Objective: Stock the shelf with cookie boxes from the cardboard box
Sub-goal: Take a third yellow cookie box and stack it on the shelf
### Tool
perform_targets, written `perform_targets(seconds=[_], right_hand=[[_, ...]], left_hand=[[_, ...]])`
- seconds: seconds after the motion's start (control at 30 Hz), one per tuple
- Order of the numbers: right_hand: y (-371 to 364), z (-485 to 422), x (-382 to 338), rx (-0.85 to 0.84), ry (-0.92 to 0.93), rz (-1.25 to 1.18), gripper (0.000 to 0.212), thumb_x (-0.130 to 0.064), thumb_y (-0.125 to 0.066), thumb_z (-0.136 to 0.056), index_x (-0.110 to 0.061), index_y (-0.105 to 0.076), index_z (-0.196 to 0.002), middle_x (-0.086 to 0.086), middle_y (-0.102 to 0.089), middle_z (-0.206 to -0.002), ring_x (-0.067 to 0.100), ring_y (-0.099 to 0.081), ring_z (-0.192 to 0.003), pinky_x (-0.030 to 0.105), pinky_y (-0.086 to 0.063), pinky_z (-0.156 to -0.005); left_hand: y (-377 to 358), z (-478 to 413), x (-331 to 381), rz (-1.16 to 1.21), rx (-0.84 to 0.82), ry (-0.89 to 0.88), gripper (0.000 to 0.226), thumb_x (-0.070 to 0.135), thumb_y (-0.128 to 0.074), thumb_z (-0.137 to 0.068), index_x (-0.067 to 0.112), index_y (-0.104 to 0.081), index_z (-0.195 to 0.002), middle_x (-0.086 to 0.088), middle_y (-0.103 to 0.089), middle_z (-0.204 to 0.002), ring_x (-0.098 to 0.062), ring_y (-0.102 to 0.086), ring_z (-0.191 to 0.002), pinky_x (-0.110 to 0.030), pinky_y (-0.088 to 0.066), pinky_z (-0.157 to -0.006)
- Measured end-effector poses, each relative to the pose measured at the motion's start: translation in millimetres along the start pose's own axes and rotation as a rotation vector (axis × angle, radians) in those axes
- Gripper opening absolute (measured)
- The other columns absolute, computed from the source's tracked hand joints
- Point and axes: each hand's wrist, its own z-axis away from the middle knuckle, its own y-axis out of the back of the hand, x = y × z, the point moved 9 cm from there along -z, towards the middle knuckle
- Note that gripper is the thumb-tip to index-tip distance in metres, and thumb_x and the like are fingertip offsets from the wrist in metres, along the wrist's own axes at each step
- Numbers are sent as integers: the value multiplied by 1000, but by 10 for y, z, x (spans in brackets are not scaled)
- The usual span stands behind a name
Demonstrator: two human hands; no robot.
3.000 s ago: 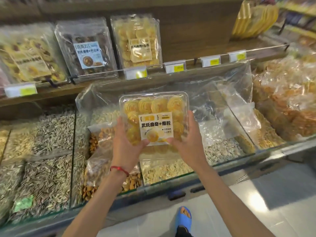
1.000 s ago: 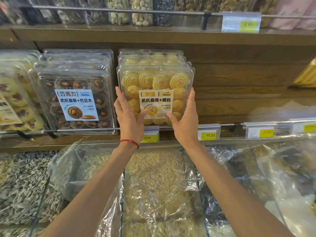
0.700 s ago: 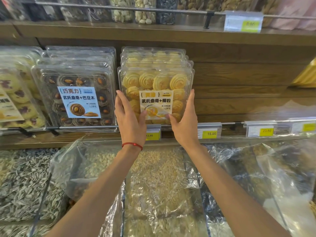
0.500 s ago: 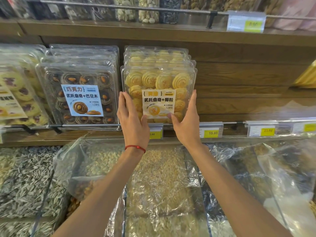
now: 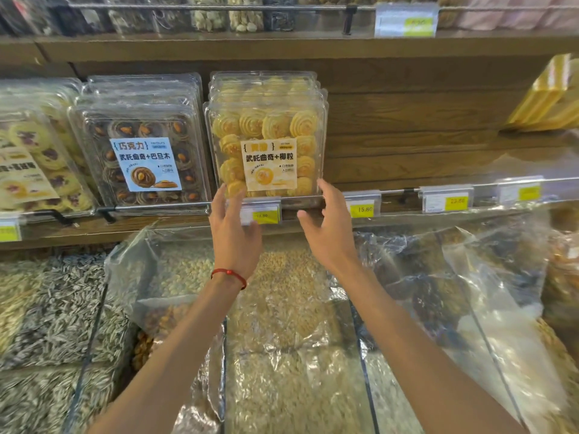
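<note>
At the far left, clear packs of jam-centred cookies [image 5: 34, 164] lean on the wooden shelf [image 5: 94, 228], and below them lies an open bin of striped sunflower seeds [image 5: 53, 308]. Next along stands a row of chocolate cookie boxes [image 5: 141, 158] with a blue label on the front one, upright behind the thin metal rail [image 5: 156, 206] that runs along the shelf edge.

The left hand [image 5: 233, 233], with a red cord bracelet [image 5: 228, 274] at the wrist, is raised with its back to the camera and its fingers straight and relaxed. Its fingertips reach the lower left corner of the yellow cookie box [image 5: 266, 142], though motion blur makes it impossible to tell whether they touch.

The yellow cookie box stands upright on the shelf at the front of its own row of like boxes, just right of the chocolate ones, with its cream label facing out and its base behind the rail. A yellow price tag [image 5: 264, 214] hangs directly below it.

The right hand [image 5: 329, 236] is loosely spread and holds nothing, its index fingertip close to the box's lower right corner (again, contact is unclear). Beneath both forearms, clear plastic sheeting [image 5: 282, 324] covers bins of pale nuts.

Further right, more price tags [image 5: 363, 208] are clipped to the rail in front of bare shelf, and yellow packs [image 5: 548, 95] sit at the right edge.
</note>
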Motion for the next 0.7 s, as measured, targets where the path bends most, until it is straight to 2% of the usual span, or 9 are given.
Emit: perform_targets(seconds=[0.1,0.2,0.33,0.47,0.6,0.7], right_hand=[[146,330,-8,32,1,-49,50,-19,-63,-99,-18,-48,-146,-1,-49,-142,15,-48,-132,41,-47,-109],[318,672,30,70,-29,-99,42,-16,-63,-97,-18,-57,-139,-4,-56,-134,9,-54,-122,36,-50,-103],[525,1175,107,156,-111,-142,42,-11,-63,-97,-17,-57,-138,-4,-63,-126,10,-59,-114,28,-51,-98],[681,1762,174,302,-189,-141,45,-8,-65,-96,-16,-55,-139,-4,-66,-118,7,-63,-107,23,-53,-93],[768,2434,170,448,-298,-142,38,-9,-65,-97,-15,-59,-134,-4,-68,-112,5,-65,-100,19,-53,-87],[810,3035,152,575,-416,-175,30,-6,-64,-97,-16,-64,-125,-2,-71,-108,3,-67,-94,10,-49,-78]], left_hand=[[-4,264,40,27,-53,5,50,0,-59,-90,19,-55,-136,-6,-33,-153,-23,-34,-142,-43,-43,-108],[-56,534,112,62,-130,-26,45,4,-62,-89,19,-60,-131,-3,-45,-142,-20,-46,-132,-46,-46,-104],[-145,829,228,92,-238,-90,39,9,-62,-89,24,-63,-125,2,-51,-134,-17,-52,-124,-45,-46,-103],[-304,1135,283,147,-417,-171,37,10,-61,-88,25,-64,-122,1,-56,-124,-16,-56,-112,-46,-50,-97],[-415,1576,333,262,-621,-233,36,16,-59,-83,24,-63,-118,3,-57,-116,-17,-58,-108,-47,-51,-95],[-449,2031,373,350,-786,-250,35,15,-59,-86,23,-62,-119,4,-59,-120,1,-58,-103,-35,-53,-92]])
